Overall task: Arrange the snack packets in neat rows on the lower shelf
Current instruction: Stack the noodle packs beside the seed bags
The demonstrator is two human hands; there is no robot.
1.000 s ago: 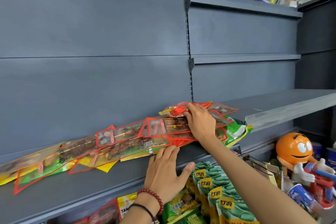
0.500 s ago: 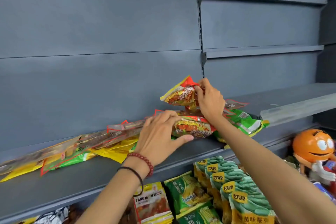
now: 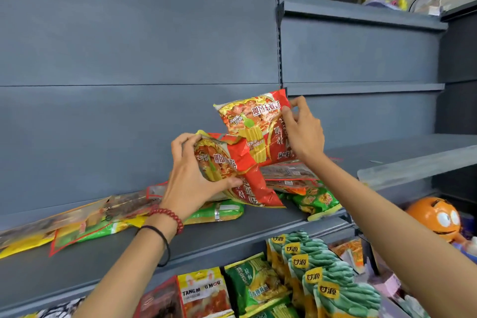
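My right hand (image 3: pixel 303 130) pinches the edge of a red and yellow noodle packet (image 3: pixel 254 126) and holds it upright above the grey shelf (image 3: pixel 103 261). My left hand (image 3: pixel 192 175) grips a second red packet (image 3: pixel 232 170), tilted, its lower end resting on the pile. Flat clear and red-edged packets (image 3: pixel 286 173) and green packets (image 3: pixel 316 200) lie under and to the right of them. More flat packets (image 3: pixel 77 222), yellow, green and clear, are strewn along the shelf to the left.
Below the shelf stand rows of green bags (image 3: pixel 333 279) and other snack bags (image 3: pixel 204 297). An orange character figure (image 3: pixel 436 219) sits low on the right. A bare grey shelf (image 3: pixel 413 160) runs to the right, with the back panel (image 3: pixel 129 46) behind.
Both hands have lifted red packets off the pile: the right one raised its packet higher and turned it upright, and the left hand went from lying on the pile to gripping a second packet.
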